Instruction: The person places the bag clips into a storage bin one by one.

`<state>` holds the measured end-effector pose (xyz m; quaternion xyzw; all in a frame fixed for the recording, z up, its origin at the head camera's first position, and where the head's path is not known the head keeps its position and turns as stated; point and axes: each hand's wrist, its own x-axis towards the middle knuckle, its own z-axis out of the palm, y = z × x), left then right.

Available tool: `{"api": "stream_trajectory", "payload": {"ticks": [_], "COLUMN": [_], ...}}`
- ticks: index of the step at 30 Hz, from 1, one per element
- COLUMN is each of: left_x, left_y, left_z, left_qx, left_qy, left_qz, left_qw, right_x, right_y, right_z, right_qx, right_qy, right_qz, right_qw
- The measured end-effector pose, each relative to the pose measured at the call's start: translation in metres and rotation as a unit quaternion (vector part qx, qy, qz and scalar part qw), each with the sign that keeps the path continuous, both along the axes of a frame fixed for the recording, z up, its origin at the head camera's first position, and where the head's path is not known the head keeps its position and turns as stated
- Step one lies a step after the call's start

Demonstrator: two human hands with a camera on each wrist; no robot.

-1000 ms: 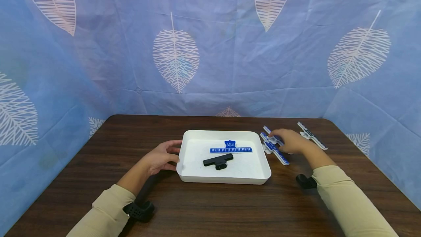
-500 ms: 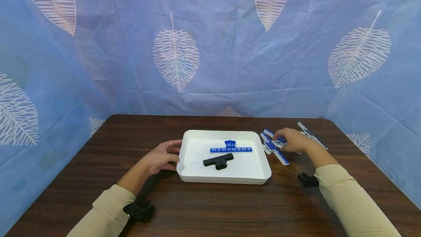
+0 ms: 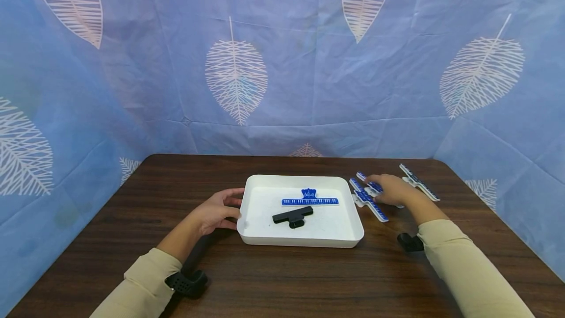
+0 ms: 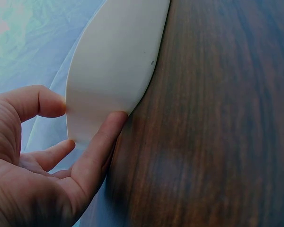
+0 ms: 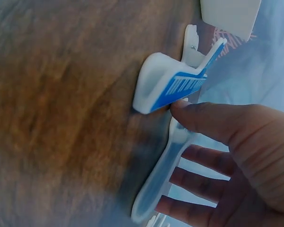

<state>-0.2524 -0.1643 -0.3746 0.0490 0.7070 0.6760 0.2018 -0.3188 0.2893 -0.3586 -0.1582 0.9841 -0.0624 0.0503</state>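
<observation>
My left hand [image 3: 218, 211] is at the left end of a white tray [image 3: 304, 242], fingers spread; in the left wrist view its fingertips [image 4: 117, 117] touch the tray's outer wall and rim. Inside the tray lie a blue piano-key clip [image 3: 310, 201] and a black clip [image 3: 293, 216]. To the right of the tray, my right hand [image 3: 393, 190] holds another blue-and-white piano-key clip [image 3: 370, 183] between thumb and fingers, partly hidden by the hand. A similar blue clip [image 3: 372, 205] lies close beside it, nearer the tray.
A dark-striped white clip [image 3: 419, 182] lies on the table's far right, beyond my right hand. The brown wooden table [image 3: 282, 283] ends at a blue leaf-patterned cloth [image 3: 282, 87]. Each wrist wears a black band.
The clip at my right hand has shifted and turned slightly, its far tip now a little lower and to the right. The left hand and tray have stayed put.
</observation>
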Motion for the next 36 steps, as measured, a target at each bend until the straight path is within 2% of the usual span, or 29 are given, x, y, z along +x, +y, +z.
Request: {"api": "stream_trajectory", "payload": {"ticks": [11,19,25,36], "left_x": [0.0,-0.001,0.0,0.0], "left_y": [0.0,0.0,-0.001,-0.001], "left_z": [0.001,-0.001,0.0,0.001], "left_qx": [0.002,0.002,0.003,0.005], "left_qy": [-0.004,-0.004,-0.002,0.0], "left_qz": [0.001,0.008,0.001,-0.002], "left_qw": [1.0,1.0,1.0,1.0], "right_x": [0.005,0.009,0.013,0.025], "right_y": [0.007,0.012,0.017,0.019], "right_z": [-0.001,-0.001,-0.001,0.013], "right_qx": [-0.003,-0.019,-0.03,-0.035], "right_qy": [0.027,0.03,0.032,0.05], "right_qz": [0.023,0.039,0.043,0.072], "right_qw": [0.999,0.999,0.998,0.996]}}
